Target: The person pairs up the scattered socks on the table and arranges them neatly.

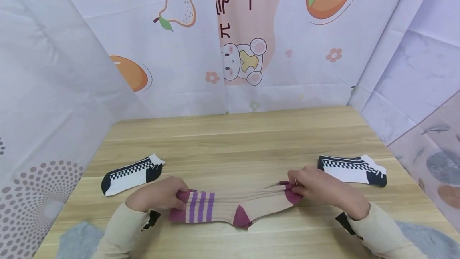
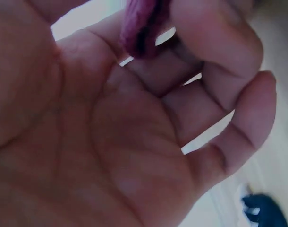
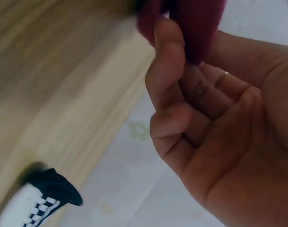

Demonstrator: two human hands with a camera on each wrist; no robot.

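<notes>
A beige sock (image 1: 266, 206) with purple stripes, a maroon heel and maroon ends is stretched sideways near the table's front. My left hand (image 1: 163, 195) pinches its striped cuff end. At the toe end, my right hand (image 1: 323, 185) grips the maroon fabric between thumb and fingers. Behind the toe a further maroon and beige edge shows; whether it belongs to a second sock I cannot tell. In the left wrist view, maroon fabric (image 2: 144, 33) sits between the curled fingers. The right wrist view has the maroon toe (image 3: 198, 23) held at the fingertips.
A black-and-white checked ankle sock (image 1: 133, 175) lies at the left of the wooden table (image 1: 230, 143). Another similar sock (image 1: 348, 169) lies at the right, beyond my right hand. Grey cloth (image 1: 79, 241) shows at the lower left. A printed white curtain (image 1: 179, 59) stands behind the table.
</notes>
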